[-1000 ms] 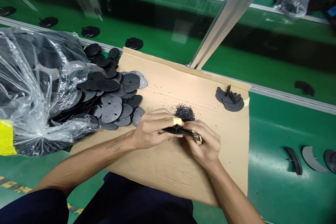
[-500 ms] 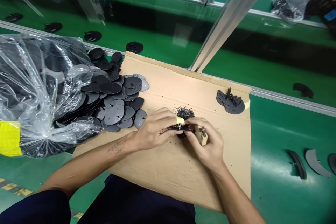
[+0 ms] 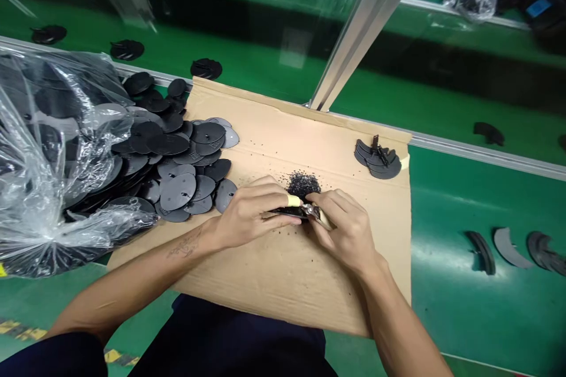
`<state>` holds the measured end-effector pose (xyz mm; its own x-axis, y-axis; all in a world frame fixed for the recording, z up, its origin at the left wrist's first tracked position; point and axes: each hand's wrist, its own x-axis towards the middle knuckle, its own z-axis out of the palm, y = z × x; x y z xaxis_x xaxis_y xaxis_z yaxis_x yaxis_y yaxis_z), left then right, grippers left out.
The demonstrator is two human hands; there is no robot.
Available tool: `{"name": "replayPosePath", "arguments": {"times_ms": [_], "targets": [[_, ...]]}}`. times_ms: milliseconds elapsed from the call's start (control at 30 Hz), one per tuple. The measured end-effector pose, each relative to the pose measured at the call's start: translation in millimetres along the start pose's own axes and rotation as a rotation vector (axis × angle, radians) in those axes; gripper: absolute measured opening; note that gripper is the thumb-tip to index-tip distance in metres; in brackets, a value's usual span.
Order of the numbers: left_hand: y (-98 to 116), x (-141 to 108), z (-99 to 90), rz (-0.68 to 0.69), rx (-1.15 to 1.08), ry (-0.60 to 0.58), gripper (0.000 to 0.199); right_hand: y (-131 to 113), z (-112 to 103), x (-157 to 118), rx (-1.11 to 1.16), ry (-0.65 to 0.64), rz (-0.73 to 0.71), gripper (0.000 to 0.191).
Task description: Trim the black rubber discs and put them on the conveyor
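My left hand [image 3: 254,213], with a yellow cover on one finger, pinches a thin black plastic disc [image 3: 284,211] seen nearly edge-on. In my right hand [image 3: 347,225] is a pair of nippers [image 3: 315,212] with pale handles, partly hidden by the fingers. Their metal jaws sit at the right end of the disc, by my left fingertips. Whether the blades touch it I cannot tell. Just beyond both hands lies a heap of small black clippings [image 3: 303,182] on a cardboard sheet [image 3: 265,283].
Many black oval discs [image 3: 177,189] spill from a clear plastic bag [image 3: 48,200] at left. A small stack of black parts [image 3: 384,168] lies at the cardboard's back right. Curved pieces [image 3: 510,247] rest on the green surface. A metal post [image 3: 349,35] rises behind.
My right hand has turned the nippers so their jaws now point left at the disc. The whole scene has shifted slightly left in view.
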<state>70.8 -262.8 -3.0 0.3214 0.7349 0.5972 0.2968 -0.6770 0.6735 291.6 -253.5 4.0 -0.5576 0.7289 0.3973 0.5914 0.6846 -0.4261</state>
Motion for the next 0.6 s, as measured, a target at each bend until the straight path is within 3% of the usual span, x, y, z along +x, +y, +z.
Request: {"name": "replayPosePath", "arguments": {"times_ms": [400, 600], "targets": [[-3.3, -0.4, 0.7, -0.001, -0.021, -0.052, 0.015, 3.5, -5.3, -3.7, -0.13, -0.084, -0.031, 0.022], [-0.7, 1.2, 0.9, 0.058, 0.131, -0.05, 0.016, 2.4, -4.6, -0.7, -0.339, -0.038, -0.002, 0.023]]}}
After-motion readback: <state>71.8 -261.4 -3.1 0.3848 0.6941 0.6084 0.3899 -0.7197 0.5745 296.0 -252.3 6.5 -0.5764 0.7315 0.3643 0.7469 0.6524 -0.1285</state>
